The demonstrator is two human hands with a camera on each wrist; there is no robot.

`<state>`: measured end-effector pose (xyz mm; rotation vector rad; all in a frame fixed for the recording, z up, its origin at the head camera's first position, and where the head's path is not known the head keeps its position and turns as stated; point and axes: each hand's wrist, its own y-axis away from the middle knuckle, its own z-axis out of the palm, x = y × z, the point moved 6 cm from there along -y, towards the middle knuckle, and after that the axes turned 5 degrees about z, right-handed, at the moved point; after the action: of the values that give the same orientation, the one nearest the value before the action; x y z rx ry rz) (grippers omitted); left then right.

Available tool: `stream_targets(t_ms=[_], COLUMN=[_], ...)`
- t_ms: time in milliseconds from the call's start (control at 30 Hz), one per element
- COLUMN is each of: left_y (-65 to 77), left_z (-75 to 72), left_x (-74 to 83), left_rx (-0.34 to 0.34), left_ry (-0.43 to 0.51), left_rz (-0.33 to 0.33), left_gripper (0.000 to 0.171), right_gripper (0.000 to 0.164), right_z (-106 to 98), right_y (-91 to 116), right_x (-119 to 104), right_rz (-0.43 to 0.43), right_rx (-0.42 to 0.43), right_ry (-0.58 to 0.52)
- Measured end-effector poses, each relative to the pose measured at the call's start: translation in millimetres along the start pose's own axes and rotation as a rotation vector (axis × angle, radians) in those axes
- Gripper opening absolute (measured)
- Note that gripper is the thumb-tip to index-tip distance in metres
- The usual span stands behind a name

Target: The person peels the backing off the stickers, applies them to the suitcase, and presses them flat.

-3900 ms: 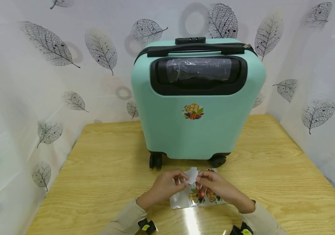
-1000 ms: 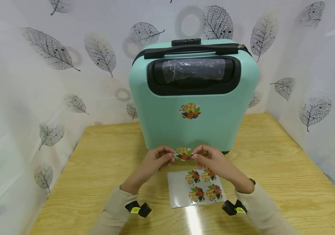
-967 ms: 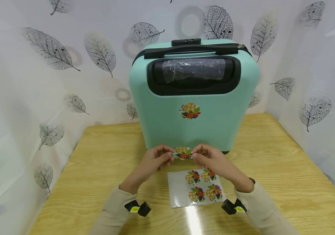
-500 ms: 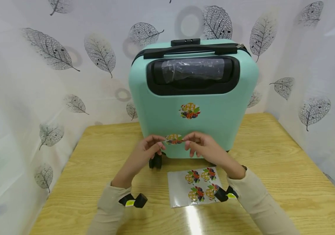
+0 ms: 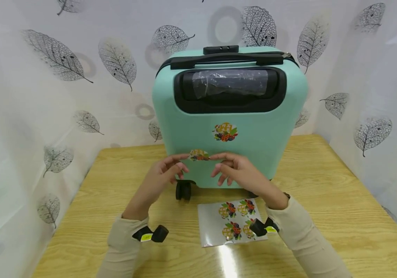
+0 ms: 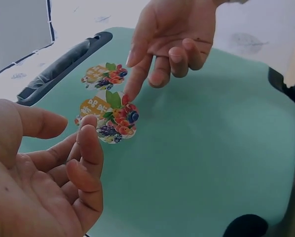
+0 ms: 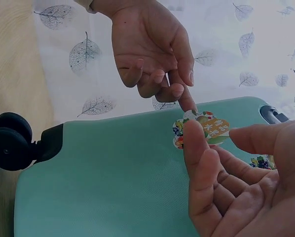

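A mint-green suitcase point(image 5: 261, 143) stands upright on the table, one fruit-print sticker point(image 5: 225, 132) on its front. Lower and to the left is a second fruit sticker point(image 5: 199, 155), lying against the suitcase face. My left hand point(image 5: 153, 181) touches this lower sticker's left edge with an extended index finger. From the other side, the index finger of my right hand point(image 5: 245, 175) touches its right edge. Both thumbs are spread away from the sticker. In the left wrist view the lower sticker point(image 6: 110, 116) shows nearly whole; in the right wrist view fingers partly cover this sticker point(image 7: 216, 129).
A sticker sheet point(image 5: 208, 226) with several fruit stickers lies on the wooden table point(image 5: 115, 185) before the suitcase, partly overlapped by the right wrist's camera. Black wheels point(image 5: 183, 190) support the suitcase. Leaf-patterned curtain point(image 5: 121, 116) surrounds the back and sides.
The sticker, first held blank side showing over the sheet, was turned print side up and carried up and left onto the suitcase. Both thumbs have since come off it.
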<state>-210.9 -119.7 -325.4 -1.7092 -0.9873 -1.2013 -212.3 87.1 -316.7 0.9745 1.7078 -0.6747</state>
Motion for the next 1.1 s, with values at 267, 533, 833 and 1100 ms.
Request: stream_targets(t_ms=[267, 533, 833, 1100], left_y=[0.6, 1.4, 0.2, 0.3], left_z=[-4.7, -9.0, -10.9, -11.1], left_x=[4.3, 5.4, 4.4, 5.0], left_rx=[0.006, 0.016, 0.031, 0.039], left_ry=[0.031, 0.026, 0.033, 0.027], left_rz=[0.008, 0.015, 0.020, 0.018], left_gripper=[0.039, 0.039, 0.039, 0.039], right_gripper=[0.040, 0.040, 0.039, 0.038], right_z=[2.4, 5.2, 8.1, 10.0], right_y=[-4.3, -9.3, -12.9, -13.7], right_x=[-5.4, -7.0, -7.8, -4.1], right_rz=[0.005, -0.017, -0.010, -0.008], right_rx=[-0.006, 0.004, 0.025, 0.045], right_ry=[0.009, -0.002, -0.015, -0.037])
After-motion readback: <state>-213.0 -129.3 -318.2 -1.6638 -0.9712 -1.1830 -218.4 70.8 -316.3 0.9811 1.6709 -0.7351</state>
